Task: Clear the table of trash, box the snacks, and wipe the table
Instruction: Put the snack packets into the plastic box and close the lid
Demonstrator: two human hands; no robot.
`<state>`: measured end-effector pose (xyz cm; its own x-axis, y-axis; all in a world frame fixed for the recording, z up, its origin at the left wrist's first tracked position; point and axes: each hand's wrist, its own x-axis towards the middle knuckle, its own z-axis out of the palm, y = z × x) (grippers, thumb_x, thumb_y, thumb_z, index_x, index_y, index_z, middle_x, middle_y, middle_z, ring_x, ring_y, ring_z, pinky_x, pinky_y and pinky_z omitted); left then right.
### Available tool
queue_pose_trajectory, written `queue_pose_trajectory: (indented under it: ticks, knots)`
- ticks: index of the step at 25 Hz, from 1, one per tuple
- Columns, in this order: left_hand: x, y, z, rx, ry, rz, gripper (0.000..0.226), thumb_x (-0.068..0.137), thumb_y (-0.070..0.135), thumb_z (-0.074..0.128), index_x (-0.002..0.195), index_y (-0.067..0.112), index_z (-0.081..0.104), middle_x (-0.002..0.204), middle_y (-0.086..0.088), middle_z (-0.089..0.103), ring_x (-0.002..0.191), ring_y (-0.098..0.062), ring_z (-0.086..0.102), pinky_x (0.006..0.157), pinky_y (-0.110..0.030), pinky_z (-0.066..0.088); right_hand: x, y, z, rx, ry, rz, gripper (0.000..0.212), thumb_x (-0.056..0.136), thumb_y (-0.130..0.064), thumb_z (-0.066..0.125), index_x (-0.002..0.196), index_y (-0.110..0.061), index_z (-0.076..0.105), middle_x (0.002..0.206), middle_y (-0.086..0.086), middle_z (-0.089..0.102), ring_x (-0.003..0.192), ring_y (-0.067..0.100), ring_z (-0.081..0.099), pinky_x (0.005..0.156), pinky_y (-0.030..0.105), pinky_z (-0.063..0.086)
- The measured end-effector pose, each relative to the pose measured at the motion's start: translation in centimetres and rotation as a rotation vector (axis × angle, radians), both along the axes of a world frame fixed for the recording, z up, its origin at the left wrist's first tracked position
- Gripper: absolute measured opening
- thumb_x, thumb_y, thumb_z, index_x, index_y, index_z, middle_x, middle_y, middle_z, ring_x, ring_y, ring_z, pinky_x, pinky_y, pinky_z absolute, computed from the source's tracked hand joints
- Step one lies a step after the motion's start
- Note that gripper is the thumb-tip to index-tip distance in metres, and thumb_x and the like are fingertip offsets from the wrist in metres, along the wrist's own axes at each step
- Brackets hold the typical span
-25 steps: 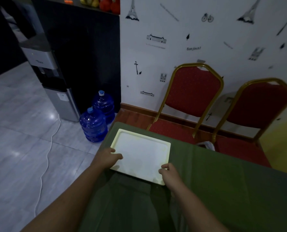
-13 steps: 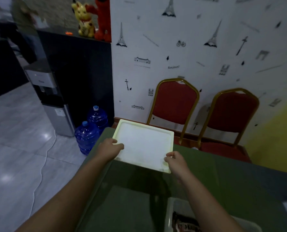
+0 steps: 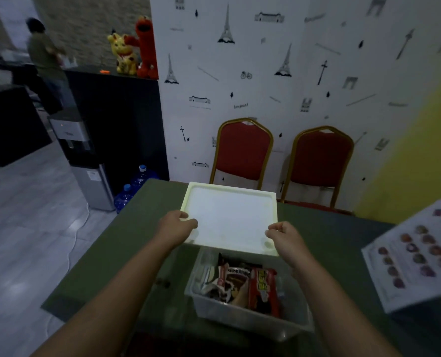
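A white rectangular lid (image 3: 229,217) hangs in the air over the far end of a clear plastic box (image 3: 250,315). My left hand (image 3: 175,228) grips the lid's near left corner and my right hand (image 3: 285,237) grips its near right corner. Several snack packets (image 3: 245,282), red and brown, lie inside the open box. The box stands on the green table (image 3: 116,253) right in front of me.
A printed sheet with round pictures (image 3: 415,253) lies on the table at the right. Two red chairs (image 3: 242,153) stand against the far wall. Blue water bottles (image 3: 134,184) and a dispenser (image 3: 85,161) stand on the floor at the left. A person (image 3: 44,63) stands far back left.
Both hands lifted the lid off the far left of the table and carried it toward me, over the box. The view tilted up and the snack box came into sight.
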<state>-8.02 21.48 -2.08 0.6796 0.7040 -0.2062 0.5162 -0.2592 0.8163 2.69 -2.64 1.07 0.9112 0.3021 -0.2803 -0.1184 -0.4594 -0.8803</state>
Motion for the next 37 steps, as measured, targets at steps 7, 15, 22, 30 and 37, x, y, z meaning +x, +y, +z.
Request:
queue_pose_trajectory:
  ticks: [7, 15, 22, 30, 37]
  knots:
    - [-2.2, -6.5, -1.3, -0.012, 0.058, -0.056, 0.048, 0.077, 0.031, 0.065, 0.122, 0.015, 0.057, 0.123, -0.01, 0.057, 0.102, -0.025, 0.057, 0.085, -0.036, 0.049, -3.4, -7.2, -1.4, -0.035, 0.064, -0.028, 0.017, 0.09, -0.015, 0.057, 0.104, -0.006, 0.059, 0.103, 0.005, 0.06, 0.078, 0.01, 0.053, 0.06, 0.026, 0.039]
    - [-4.1, -8.6, -2.9, 0.017, 0.141, -0.05, 0.048, 0.077, 0.031, 0.065, 0.121, 0.015, 0.058, 0.129, -0.011, 0.056, 0.113, -0.029, 0.054, 0.096, -0.04, 0.048, -5.8, -9.3, -3.6, -0.042, 0.131, -0.024, 0.011, 0.09, -0.017, 0.057, 0.098, -0.011, 0.06, 0.109, 0.005, 0.059, 0.086, 0.014, 0.054, 0.064, 0.028, 0.042]
    - [-4.4, -9.5, -3.6, 0.027, 0.133, -0.071, 0.047, 0.079, 0.028, 0.065, 0.123, 0.013, 0.056, 0.129, -0.011, 0.055, 0.102, -0.023, 0.054, 0.085, -0.033, 0.049, -6.1, -10.4, -5.1, -0.07, 0.089, -0.033, 0.003, 0.088, -0.021, 0.059, 0.091, -0.021, 0.061, 0.123, 0.007, 0.051, 0.107, 0.023, 0.051, 0.071, 0.029, 0.042]
    - [-4.8, -9.1, -4.1, 0.12, 0.143, -0.084, 0.052, 0.081, 0.021, 0.063, 0.13, 0.006, 0.053, 0.129, -0.014, 0.056, 0.113, -0.029, 0.056, 0.094, -0.04, 0.049, -6.6, -10.9, -6.3, -0.102, 0.025, -0.003, 0.003, 0.088, -0.022, 0.059, 0.088, -0.024, 0.059, 0.119, 0.002, 0.048, 0.111, 0.021, 0.048, 0.084, 0.034, 0.044]
    - [-5.3, -8.6, -5.0, 0.167, 0.102, -0.078, 0.042, 0.086, 0.008, 0.056, 0.128, 0.01, 0.054, 0.126, -0.011, 0.057, 0.111, -0.026, 0.056, 0.094, -0.043, 0.05, -6.4, -12.0, -7.9, -0.132, -0.022, -0.045, 0.034, 0.09, -0.01, 0.056, 0.12, -0.022, 0.05, 0.126, 0.002, 0.052, 0.115, 0.019, 0.051, 0.099, 0.045, 0.048]
